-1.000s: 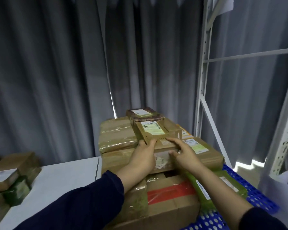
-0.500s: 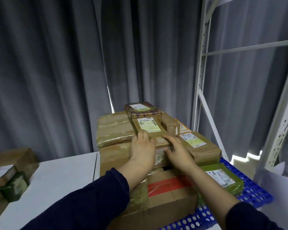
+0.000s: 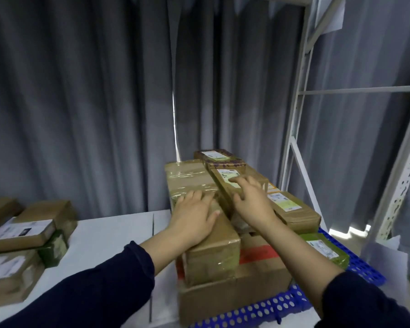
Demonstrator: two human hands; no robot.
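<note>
- Far left, the loose parcels (image 3: 21, 233) on the white tabletop (image 3: 104, 235) lie as they did a second ago.
- Your left hand (image 3: 194, 218) has let go of the near end of the slim box (image 3: 223, 184) and slid left. It now lies flat on the near taped box (image 3: 211, 254), its grip wide, fingers straight, holding nothing.
- The slim box sits on top of the stack and runs at a slant from near to far. It lies between the far taped box (image 3: 187, 178) on its left and the long labelled box (image 3: 291, 209) on its right, with the purple-patterned box (image 3: 220, 158) just beyond it.
- Your right hand (image 3: 253, 202) has moved farther along the slim box. Its fingers spread over the label and the thumb is at the left edge, so the grip is wide and presses rather than clasps.
- You have given up the two-handed pinch. You seem to be steadying the stack with your left while the right seats or slides the slim box. To lift it you would need to curl your fingers round an edge.
- At the right, the green parcel (image 3: 324, 252) rests on the blue pallet (image 3: 355, 266).
</note>
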